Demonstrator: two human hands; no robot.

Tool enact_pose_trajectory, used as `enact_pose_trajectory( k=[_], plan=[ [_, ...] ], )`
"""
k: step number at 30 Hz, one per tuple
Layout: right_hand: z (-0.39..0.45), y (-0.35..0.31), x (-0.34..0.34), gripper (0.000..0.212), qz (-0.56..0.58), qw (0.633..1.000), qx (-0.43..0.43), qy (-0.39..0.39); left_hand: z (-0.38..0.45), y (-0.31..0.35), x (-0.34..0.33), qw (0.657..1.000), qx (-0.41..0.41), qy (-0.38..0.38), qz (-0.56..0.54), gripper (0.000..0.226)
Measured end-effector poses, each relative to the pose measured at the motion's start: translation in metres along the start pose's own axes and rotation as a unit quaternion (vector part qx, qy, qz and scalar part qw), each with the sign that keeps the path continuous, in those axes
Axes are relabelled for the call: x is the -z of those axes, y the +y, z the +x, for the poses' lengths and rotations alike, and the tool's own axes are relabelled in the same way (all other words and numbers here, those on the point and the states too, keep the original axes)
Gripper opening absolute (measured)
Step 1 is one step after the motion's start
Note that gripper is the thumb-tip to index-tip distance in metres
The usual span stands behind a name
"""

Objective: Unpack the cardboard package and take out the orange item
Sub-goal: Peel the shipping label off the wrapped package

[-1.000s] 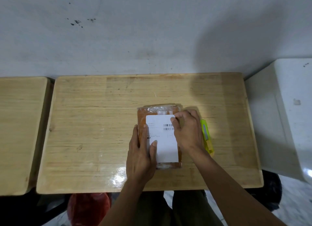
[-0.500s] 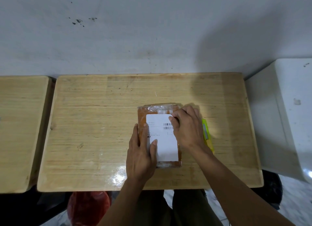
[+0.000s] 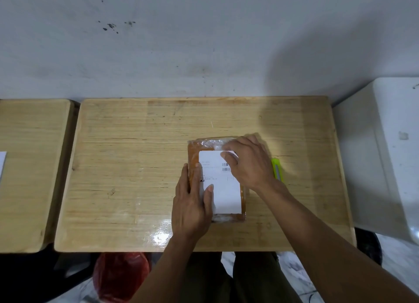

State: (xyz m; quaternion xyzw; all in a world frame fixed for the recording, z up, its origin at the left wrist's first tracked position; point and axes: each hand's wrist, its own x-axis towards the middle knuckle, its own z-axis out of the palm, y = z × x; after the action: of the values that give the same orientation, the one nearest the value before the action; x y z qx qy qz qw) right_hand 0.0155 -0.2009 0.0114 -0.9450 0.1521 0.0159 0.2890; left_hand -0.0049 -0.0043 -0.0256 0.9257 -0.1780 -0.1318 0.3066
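Note:
A flat brown cardboard package [image 3: 194, 157] wrapped in clear tape lies in the middle of the wooden table [image 3: 127, 166], with a white shipping label [image 3: 224, 194] covering most of its top. My left hand [image 3: 192, 203] lies flat on the package's near left part, fingers spread, pressing it down. My right hand [image 3: 247, 162] rests on the far right corner, fingertips at the label's top edge and the taped end. The orange item is not visible.
A yellow-green utility knife [image 3: 277, 168] lies on the table just right of the package, partly hidden by my right wrist. A second wooden table [image 3: 29, 166] stands at the left, a white container [image 3: 390, 157] at the right. A red bag [image 3: 120, 275] sits below the table.
My right hand has slid farther up the package toward its far taped end. My left hand and the package stay where they were.

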Motion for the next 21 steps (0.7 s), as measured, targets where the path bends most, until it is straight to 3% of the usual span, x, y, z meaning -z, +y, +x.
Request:
enact_pose_trajectory(
  k=[4, 8, 14, 21],
  plan=[
    [0.005, 0.003, -0.004, 0.007, -0.011, 1.0, 0.016, -0.008, -0.001, 0.001, 0.001, 1.0, 0.002, -0.003, 0.0, 0.065],
    [0.006, 0.006, -0.005, 0.02, 0.005, 0.999, 0.035, -0.016, -0.001, 0.002, 0.002, 1.0, 0.005, -0.003, 0.003, 0.065],
    [0.006, 0.014, -0.001, 0.019, 0.035, 0.994, 0.096, -0.045, -0.001, 0.002, 0.002, 1.0, -0.002, 0.004, 0.005, 0.067],
    [0.009, 0.0, 0.001, 0.015, -0.056, 0.994, 0.095, -0.013, -0.002, 0.0, 0.0, 1.0, -0.005, 0.005, 0.013, 0.064]
  ],
)
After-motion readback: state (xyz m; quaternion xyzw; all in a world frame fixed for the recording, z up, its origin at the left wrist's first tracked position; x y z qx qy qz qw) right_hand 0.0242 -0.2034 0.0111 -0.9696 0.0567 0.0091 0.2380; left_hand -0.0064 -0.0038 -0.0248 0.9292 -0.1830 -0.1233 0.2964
